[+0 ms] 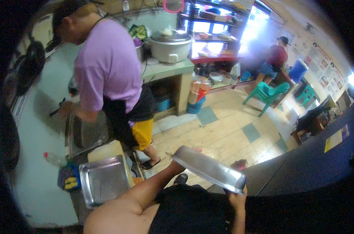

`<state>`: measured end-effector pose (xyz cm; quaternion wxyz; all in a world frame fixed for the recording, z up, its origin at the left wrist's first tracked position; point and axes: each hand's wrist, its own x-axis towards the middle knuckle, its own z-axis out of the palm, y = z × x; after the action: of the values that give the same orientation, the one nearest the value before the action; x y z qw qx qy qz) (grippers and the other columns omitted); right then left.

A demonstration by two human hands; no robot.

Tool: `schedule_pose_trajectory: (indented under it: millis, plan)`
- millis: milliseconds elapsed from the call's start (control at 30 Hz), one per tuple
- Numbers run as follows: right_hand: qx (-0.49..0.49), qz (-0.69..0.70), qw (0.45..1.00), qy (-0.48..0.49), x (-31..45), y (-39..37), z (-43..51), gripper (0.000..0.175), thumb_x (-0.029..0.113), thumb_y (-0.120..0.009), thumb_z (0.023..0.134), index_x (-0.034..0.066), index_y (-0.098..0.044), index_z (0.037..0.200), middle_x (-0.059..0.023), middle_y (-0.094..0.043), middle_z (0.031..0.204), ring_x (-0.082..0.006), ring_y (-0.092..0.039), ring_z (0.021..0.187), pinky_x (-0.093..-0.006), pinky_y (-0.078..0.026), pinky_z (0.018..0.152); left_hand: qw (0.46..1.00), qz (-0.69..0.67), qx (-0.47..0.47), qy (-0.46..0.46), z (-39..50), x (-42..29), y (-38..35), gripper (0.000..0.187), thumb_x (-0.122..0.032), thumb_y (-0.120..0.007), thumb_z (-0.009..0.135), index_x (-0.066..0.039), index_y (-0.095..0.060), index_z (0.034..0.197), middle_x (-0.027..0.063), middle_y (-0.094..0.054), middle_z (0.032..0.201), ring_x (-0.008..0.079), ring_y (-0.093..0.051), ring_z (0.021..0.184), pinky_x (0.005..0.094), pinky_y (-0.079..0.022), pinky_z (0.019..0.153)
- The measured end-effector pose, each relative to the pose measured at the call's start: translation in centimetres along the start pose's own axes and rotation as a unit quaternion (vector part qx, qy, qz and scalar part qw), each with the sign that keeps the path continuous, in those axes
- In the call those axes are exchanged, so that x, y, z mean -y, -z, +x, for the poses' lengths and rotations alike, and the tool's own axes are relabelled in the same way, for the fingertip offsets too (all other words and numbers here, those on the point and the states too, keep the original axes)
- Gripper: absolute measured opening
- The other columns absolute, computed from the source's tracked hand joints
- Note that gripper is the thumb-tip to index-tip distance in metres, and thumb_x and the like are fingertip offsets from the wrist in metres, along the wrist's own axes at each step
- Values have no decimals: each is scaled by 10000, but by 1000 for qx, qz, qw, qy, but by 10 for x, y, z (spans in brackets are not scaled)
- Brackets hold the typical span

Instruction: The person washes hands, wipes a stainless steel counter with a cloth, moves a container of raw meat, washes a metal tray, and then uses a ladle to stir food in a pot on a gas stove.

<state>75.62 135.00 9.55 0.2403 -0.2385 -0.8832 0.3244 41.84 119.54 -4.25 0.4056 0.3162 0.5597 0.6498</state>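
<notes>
Between both my hands is a shallow metal pan (209,169), tilted and held over the floor in front of my body. My left hand (180,164) grips its left end; part of the fingers shows behind the rim. My right hand (237,194) holds the lower right end, with the fingers partly hidden by the pan. To my left, a rectangular stainless steel tray (105,180) lies at the counter's edge, overlapping a pale yellowish container (106,150). Beside the tray are a blue caddy with yellow items (70,178) and a clear plastic bottle with a red cap (55,158).
A co-worker in a purple shirt (112,64) leans over the sink (87,128) at the left counter. A large rice cooker (170,46) stands on a tiled counter. Farther off are green plastic chairs (266,95) and another person (276,58). A dark surface (299,163) runs along my right.
</notes>
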Motion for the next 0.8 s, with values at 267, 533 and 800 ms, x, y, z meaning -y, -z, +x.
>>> schedule_pose_trajectory:
  millis: [267, 533, 800]
  plan:
    - [-38, 75, 987, -139, -17, -17, 144, 366, 171, -673, 939, -3, -662, 1261, -182, -743, 1148, -272, -709, 1036, -375, -531, 915, 958, 219, -103, -154, 55, -84, 15, 306, -195, -616, 1036, -13, -649, 1280, 127, -690, 1264, 236, -637, 1120, 410, -496, 997]
    - [5, 31, 968, -250, -42, -15, 254, 298, 300, -702, 918, 15, -656, 991, -233, -689, 854, -387, -676, 787, -478, -505, 701, 976, 106, -141, 132, 155, -137, 31, 367, -252, -640, 1034, 49, -646, 1242, 77, -684, 1138, 181, -612, 965, 348, -511, 845]
    - [41, 59, 963, -258, -122, -28, 352, 318, 307, -691, 937, -5, -641, 973, -210, -669, 813, -320, -671, 757, -436, -507, 702, 982, -91, -127, 104, 277, -116, 39, 478, -241, -652, 1031, 49, -532, 1392, 121, -639, 1320, 255, -613, 1160, 389, -459, 1033]
